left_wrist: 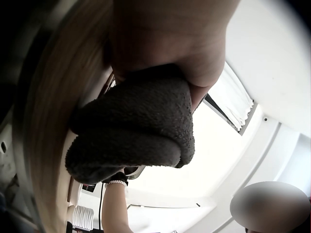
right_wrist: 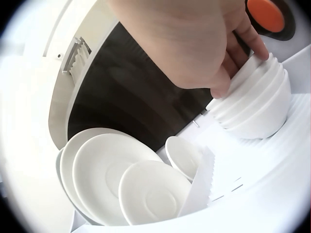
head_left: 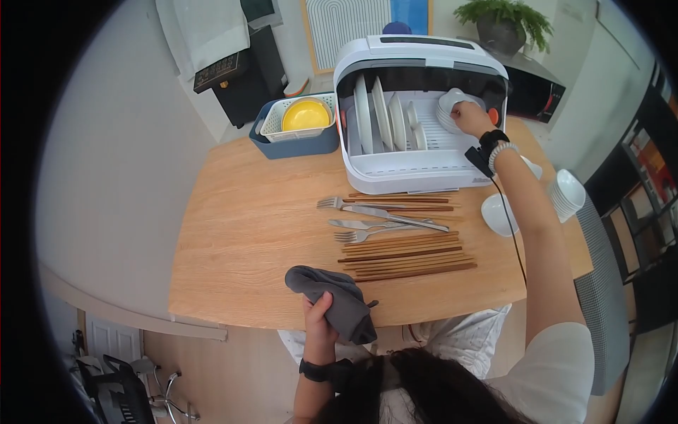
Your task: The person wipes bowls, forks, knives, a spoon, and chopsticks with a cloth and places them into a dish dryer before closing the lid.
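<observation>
Bowls (right_wrist: 262, 111) in rack (head_left: 395, 169), pinched by right hand (right_wrist: 189, 43); left hand (head_left: 319, 321) grips cloth (head_left: 342, 304). Step seems placing or lifting; next move needs level hold.

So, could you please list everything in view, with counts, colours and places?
Table: one, light wood, centre
Dish box: one, white, table's back
Plates: several, white, upright in box
Bowl stack: one, white, in box
Other bowls: several, white, table's right
Chopsticks: many, brown, before box
Cutlery: several, silver, among chopsticks
Bin: one, blue, left of box
Basket: one, white, in bin
Bowl: one, yellow, in basket
Plant: one, green, behind right
Bench: one, grey, right
Cloth: one, dark grey, table's front
Left hand: one, gripping cloth
Right hand: one, gripping bowl stack
</observation>
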